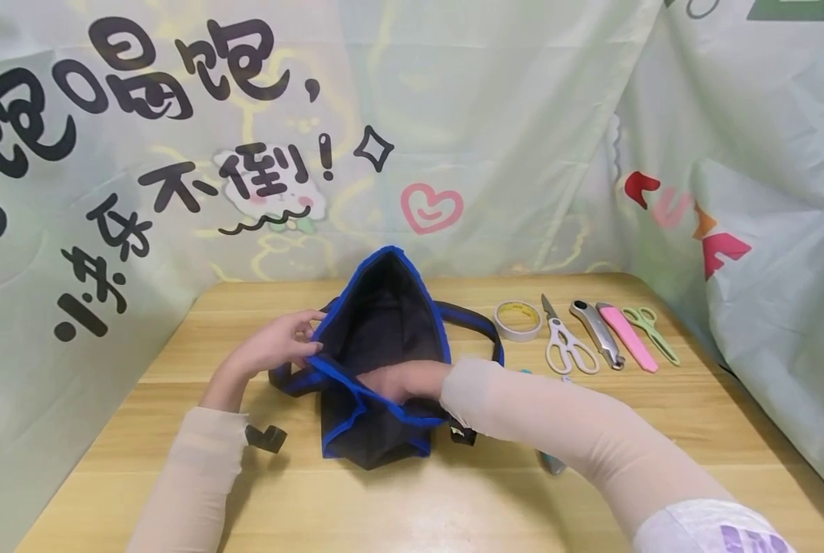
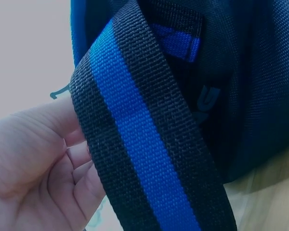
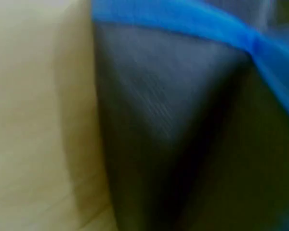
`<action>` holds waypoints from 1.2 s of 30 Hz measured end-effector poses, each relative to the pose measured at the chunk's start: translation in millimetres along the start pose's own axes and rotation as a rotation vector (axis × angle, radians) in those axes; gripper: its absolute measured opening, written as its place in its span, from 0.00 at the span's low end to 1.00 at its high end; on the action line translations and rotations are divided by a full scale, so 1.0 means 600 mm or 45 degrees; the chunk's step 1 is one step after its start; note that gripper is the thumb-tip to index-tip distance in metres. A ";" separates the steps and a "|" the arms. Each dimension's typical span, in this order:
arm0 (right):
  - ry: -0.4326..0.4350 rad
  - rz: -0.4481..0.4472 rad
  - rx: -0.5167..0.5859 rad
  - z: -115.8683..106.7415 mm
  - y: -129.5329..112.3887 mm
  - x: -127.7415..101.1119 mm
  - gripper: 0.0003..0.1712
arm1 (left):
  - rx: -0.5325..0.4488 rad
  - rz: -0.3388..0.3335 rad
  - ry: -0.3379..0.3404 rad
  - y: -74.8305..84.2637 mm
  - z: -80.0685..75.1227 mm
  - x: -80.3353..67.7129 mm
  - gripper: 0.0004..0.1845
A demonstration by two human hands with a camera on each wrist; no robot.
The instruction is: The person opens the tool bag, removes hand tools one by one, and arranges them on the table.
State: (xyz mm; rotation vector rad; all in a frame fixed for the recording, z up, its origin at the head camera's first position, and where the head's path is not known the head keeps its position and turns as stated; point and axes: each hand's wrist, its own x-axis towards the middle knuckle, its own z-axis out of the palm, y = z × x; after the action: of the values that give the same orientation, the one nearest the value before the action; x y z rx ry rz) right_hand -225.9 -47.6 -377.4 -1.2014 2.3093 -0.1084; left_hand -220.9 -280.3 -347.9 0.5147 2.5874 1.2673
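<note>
A black tote bag (image 1: 384, 338) with blue trim lies in the middle of the tabletop (image 1: 412, 491), its long axis running away from the person and its mouth gaping up and toward them. The left hand (image 1: 280, 342) pinches the bag's left rim by the webbing strap (image 2: 139, 144). The right hand (image 1: 401, 382) reaches inside the bag; whether its fingers are spread or curled cannot be told. Right of the bag lie a tape roll (image 1: 517, 319), white scissors (image 1: 567, 347), a utility knife (image 1: 597, 332), a pink cutter (image 1: 629, 335) and green scissors (image 1: 651, 332).

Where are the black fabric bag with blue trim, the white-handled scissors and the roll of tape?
Black fabric bag with blue trim (image 1: 377, 326), head view, inner lining.
White-handled scissors (image 1: 567, 349), head view, handle loops.
Roll of tape (image 1: 517, 320), head view, front rim.
</note>
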 end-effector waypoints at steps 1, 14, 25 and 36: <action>0.025 0.023 0.038 0.002 -0.001 0.000 0.27 | 0.005 -0.001 0.005 0.000 -0.001 -0.001 0.32; 0.350 0.305 0.049 -0.015 0.039 0.013 0.29 | 0.009 0.013 -0.008 0.001 -0.006 -0.002 0.32; 0.403 0.259 0.489 -0.036 0.074 0.003 0.26 | -0.002 0.009 -0.013 -0.003 -0.006 0.002 0.32; 0.205 0.177 0.760 -0.043 0.092 -0.013 0.20 | 0.018 0.003 -0.015 -0.001 -0.006 0.001 0.32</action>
State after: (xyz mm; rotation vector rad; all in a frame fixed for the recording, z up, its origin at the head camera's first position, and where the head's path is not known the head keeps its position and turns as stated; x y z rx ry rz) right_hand -275.9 -12.8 -368.9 -0.7449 2.2415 -0.8058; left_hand -222.9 -282.9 -346.0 0.5267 2.5884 1.2436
